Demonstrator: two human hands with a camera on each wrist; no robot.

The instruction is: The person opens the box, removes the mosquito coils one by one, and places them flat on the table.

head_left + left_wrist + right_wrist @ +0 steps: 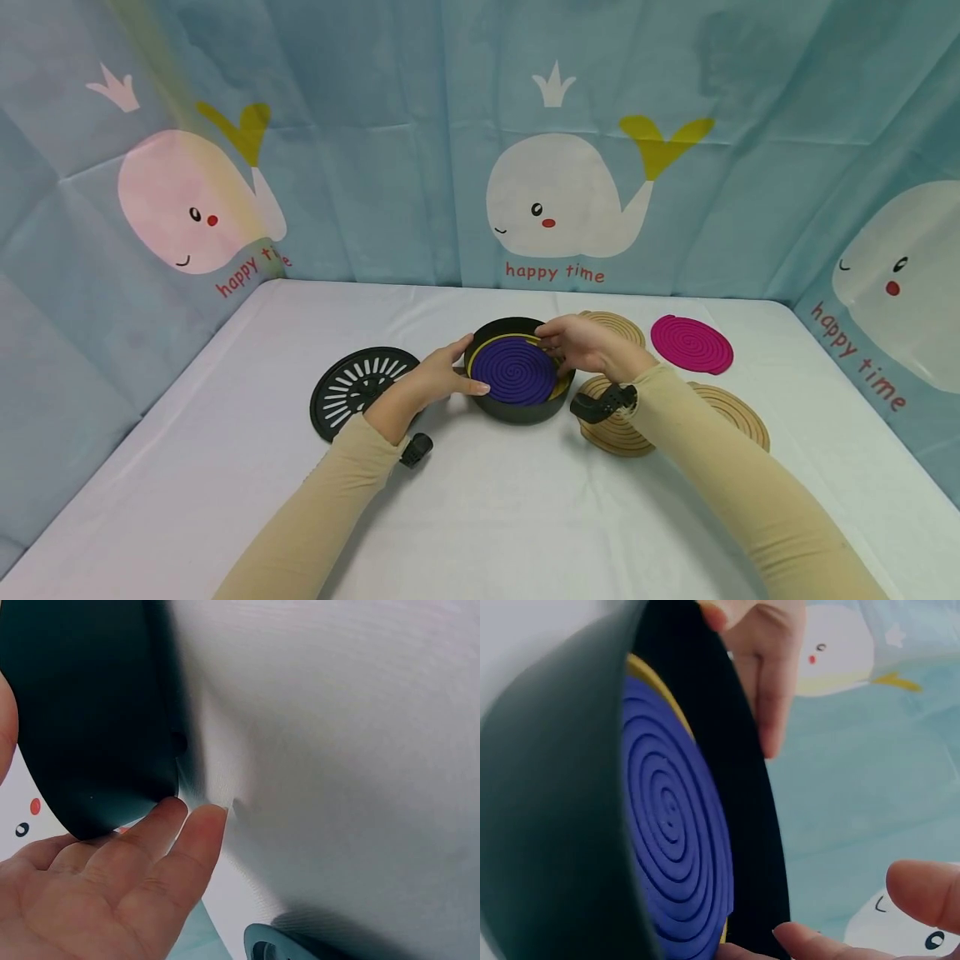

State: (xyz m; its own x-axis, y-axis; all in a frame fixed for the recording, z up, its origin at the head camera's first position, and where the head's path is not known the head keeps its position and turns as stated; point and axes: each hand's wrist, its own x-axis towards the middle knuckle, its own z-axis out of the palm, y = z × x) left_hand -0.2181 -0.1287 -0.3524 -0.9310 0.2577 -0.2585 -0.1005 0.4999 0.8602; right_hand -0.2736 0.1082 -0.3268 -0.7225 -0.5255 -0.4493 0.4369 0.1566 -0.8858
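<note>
A dark round container stands in the middle of the table, its wall filling the upper left of the left wrist view. Inside lies a purple spiral coaster over a yellow one, which shows as a thin rim. My left hand grips the container's left side, thumb at the rim and fingers along the outer wall. From the right, my right hand reaches over the rim. Some of its fingers dip in beside the coaster's edge; another digit stands apart in the air.
Left of the container lies a black slotted disc, partly behind my left hand. Beige spiral coasters lie at the right, some under my right arm. A magenta spiral coaster sits farther back. A whale-print curtain borders the white table.
</note>
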